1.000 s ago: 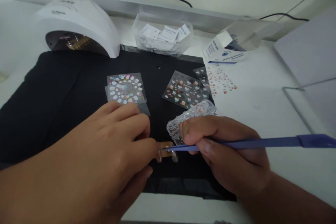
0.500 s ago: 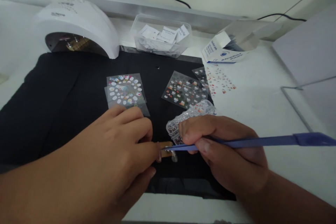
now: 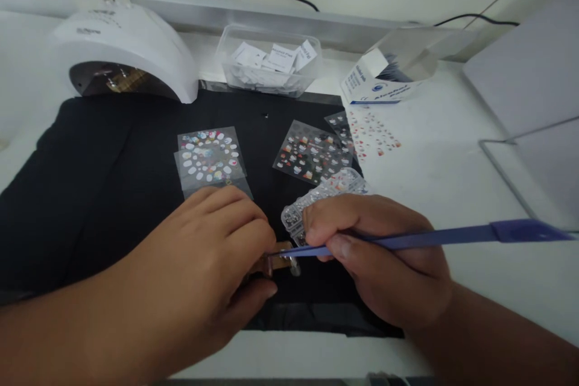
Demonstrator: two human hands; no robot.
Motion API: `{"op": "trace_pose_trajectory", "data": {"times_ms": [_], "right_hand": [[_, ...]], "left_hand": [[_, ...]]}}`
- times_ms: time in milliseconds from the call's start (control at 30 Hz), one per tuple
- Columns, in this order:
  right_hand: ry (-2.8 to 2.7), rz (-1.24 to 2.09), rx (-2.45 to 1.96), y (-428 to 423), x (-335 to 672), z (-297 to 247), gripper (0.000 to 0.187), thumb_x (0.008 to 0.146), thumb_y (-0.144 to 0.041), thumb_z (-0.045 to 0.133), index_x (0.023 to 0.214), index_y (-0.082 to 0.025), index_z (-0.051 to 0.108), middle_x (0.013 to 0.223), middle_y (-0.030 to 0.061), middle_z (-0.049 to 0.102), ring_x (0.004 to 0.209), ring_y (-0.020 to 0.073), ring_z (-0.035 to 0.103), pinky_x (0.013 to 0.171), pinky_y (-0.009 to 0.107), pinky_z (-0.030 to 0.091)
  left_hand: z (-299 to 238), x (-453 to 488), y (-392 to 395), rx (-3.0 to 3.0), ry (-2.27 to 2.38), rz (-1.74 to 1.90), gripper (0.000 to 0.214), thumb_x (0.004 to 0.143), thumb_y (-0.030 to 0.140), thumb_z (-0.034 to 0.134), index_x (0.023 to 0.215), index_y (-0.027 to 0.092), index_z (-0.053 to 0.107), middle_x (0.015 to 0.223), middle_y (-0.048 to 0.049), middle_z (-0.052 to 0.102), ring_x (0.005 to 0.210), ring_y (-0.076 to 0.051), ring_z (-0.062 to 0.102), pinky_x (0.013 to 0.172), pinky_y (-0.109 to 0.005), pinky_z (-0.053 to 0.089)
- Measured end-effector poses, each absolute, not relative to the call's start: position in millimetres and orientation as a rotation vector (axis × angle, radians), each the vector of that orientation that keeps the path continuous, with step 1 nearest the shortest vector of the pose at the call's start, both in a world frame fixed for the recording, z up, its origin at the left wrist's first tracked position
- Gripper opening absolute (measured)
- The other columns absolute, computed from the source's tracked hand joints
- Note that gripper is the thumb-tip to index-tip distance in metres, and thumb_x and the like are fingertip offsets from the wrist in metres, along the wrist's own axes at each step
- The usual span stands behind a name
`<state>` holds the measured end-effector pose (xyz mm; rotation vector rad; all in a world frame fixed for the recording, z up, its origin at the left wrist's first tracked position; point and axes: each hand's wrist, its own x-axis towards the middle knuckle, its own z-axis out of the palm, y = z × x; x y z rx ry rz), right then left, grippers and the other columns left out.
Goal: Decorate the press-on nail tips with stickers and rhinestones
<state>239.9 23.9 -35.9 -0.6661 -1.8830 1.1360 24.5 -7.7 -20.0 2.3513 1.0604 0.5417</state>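
The left hand has regripped the wooden piece, likely steadying it for the blue tool clasped in the right hand.

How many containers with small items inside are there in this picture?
3: the tub at the back, the pad carton to its right, and the clear case partly behind the right hand. Others may be hidden.
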Motion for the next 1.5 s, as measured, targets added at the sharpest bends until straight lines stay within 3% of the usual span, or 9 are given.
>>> {"op": "trace_pose_trajectory", "data": {"times_ms": [367,567,833,1067,1267,1500], "right_hand": [[-1.874,1.131,-0.700,23.6,240.3,-35.9,0.019,0.087,-0.012,0.052,0.083,-0.023,0.068,0.062,-0.0015,0.060,0.049,0.0130,0.054,0.046,0.030,0.040],[-1.696,1.191,-0.759,21.6,244.6,-33.3,0.014,0.086,-0.022,0.059,0.082,-0.021,0.072,0.062,0.0011,0.062,0.049,0.0141,0.052,0.044,0.030,0.038],[-1.398,1.284,-0.844,26.4,243.1,-24.5,0.009,0.076,-0.018,0.068,0.072,-0.021,0.076,0.057,0.0009,0.062,0.048,0.0149,0.052,0.043,0.031,0.037],[-1.375,1.276,-0.842,29.5,241.3,-24.4,0.017,0.072,-0.012,0.063,0.070,-0.021,0.076,0.054,-0.0003,0.061,0.046,0.0134,0.051,0.041,0.029,0.035],[-1.376,1.277,-0.839,28.4,242.4,-22.4,0.018,0.072,-0.011,0.062,0.070,-0.022,0.076,0.055,-0.0005,0.061,0.048,0.0134,0.051,0.042,0.030,0.036],[-1.294,1.312,-0.836,31.8,240.8,-22.3,0.016,0.069,-0.013,0.063,0.066,-0.022,0.076,0.049,-0.0021,0.058,0.044,0.0125,0.049,0.044,0.031,0.036]], "left_hand": [[-22.4,24.7,-8.4,2.373,0.992,0.612,0.008,0.091,0.015,0.063,0.086,0.016,0.069,0.084,-0.0006,0.067,0.086,-0.021,0.061,0.081,-0.043,0.041],[-23.1,25.0,-11.3,2.344,1.005,0.624,0.008,0.091,0.016,0.063,0.087,0.019,0.069,0.085,0.0015,0.068,0.088,-0.020,0.061,0.085,-0.043,0.038],[-22.9,24.8,-10.7,2.357,0.991,0.630,0.007,0.090,0.014,0.065,0.094,0.020,0.067,0.090,0.0023,0.071,0.092,-0.020,0.062,0.086,-0.041,0.039],[-21.9,24.1,-10.3,2.401,1.001,0.576,0.010,0.092,0.016,0.062,0.084,0.020,0.064,0.093,-0.0012,0.072,0.095,-0.023,0.063,0.087,-0.043,0.040],[-22.7,24.9,-10.7,2.379,1.000,0.611,0.009,0.091,0.014,0.065,0.096,0.021,0.067,0.095,0.0002,0.073,0.097,-0.022,0.062,0.087,-0.042,0.040],[-21.8,24.7,-10.1,2.378,1.001,0.593,0.009,0.089,0.013,0.067,0.095,0.020,0.067,0.094,0.0010,0.073,0.096,-0.021,0.064,0.087,-0.041,0.040]]}}
